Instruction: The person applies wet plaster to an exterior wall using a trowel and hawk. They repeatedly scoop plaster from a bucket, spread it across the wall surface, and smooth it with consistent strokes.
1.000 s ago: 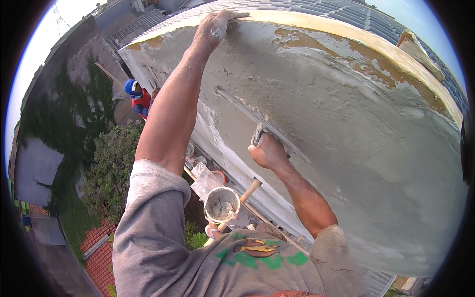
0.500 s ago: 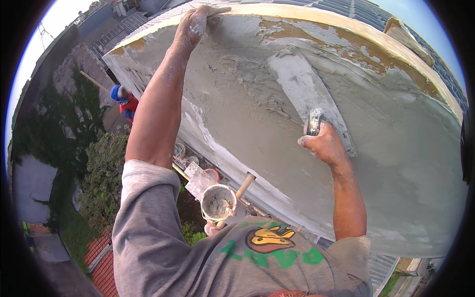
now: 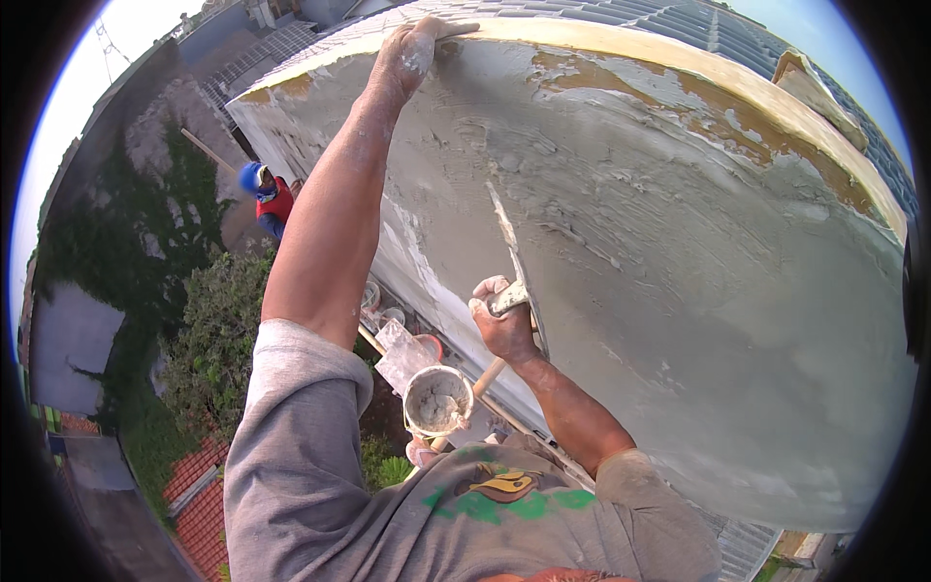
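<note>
My left hand (image 3: 412, 56) grips the pale top edge (image 3: 601, 37) of a plaster-coated wall (image 3: 737, 301), with that arm raised across the left of the view. My right hand (image 3: 499, 320), dusted with plaster, holds a long steel trowel (image 3: 509, 233) by its handle. The blade is seen nearly edge-on, close to the wet grey plaster at mid-wall, where ridges and smears show. Below my right hand, a white bucket (image 3: 436, 400) of grey mix stands among wooden poles, beside a smeared board (image 3: 398, 361).
A co-worker (image 3: 273, 202) in a blue head covering and red vest is lower left, beside the wall. A tree (image 3: 213, 339) and red tiled roof (image 3: 199, 495) lie far below. Grey roof tiles (image 3: 727, 39) run above the wall, with a loose board (image 3: 815, 97) at upper right.
My right hand with the trowel swung up and right over the plaster, then came back down-left, the blade turning from flat to edge-on. My left hand stays on the top edge.
</note>
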A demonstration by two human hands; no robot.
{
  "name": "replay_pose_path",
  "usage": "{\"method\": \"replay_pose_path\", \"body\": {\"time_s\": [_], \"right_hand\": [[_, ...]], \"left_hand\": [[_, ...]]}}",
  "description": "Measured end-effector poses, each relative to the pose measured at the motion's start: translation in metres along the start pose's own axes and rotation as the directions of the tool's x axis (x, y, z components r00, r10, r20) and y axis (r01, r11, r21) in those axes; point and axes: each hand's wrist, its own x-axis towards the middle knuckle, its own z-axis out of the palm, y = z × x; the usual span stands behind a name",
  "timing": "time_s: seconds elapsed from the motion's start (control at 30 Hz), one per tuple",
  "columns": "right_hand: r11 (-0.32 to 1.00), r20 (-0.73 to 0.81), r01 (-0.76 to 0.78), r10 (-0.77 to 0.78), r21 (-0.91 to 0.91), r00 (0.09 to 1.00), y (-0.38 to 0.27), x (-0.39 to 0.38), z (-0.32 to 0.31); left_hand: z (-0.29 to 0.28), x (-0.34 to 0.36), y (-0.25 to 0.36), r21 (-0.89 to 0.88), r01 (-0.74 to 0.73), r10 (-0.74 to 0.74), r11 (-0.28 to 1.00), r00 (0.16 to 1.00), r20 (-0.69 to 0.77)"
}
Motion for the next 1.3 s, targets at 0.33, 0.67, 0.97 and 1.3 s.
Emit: {"method": "replay_pose_path", "body": {"time_s": [0.33, 0.67, 0.97, 1.3], "right_hand": [[0.306, 0.061, 0.167, -0.328, -0.937, 0.943, 0.131, 0.116, 0.163], [0.83, -0.318, 0.173, -0.384, -0.53, 0.867, 0.064, 0.093, 0.066], [0.977, -0.206, -0.209, 0.195, -0.046, 0.959, -0.012, 0.032, -0.051], [0.972, -0.235, -0.206, 0.175, -0.114, 0.956, -0.055, -0.066, -0.192]], "left_hand": [[0.006, -0.012, 0.007, -0.186, -0.031, 0.047, 0.982, 0.995, 0.084], [-0.005, -0.006, -0.008, -0.113, -0.042, 0.036, 0.993, 0.998, -0.058], [0.0, -0.01, -0.001, -0.135, -0.041, 0.033, 0.99, 0.998, -0.058], [0.004, -0.007, -0.005, -0.179, -0.093, 0.082, 0.979, 0.994, -0.065]]}}
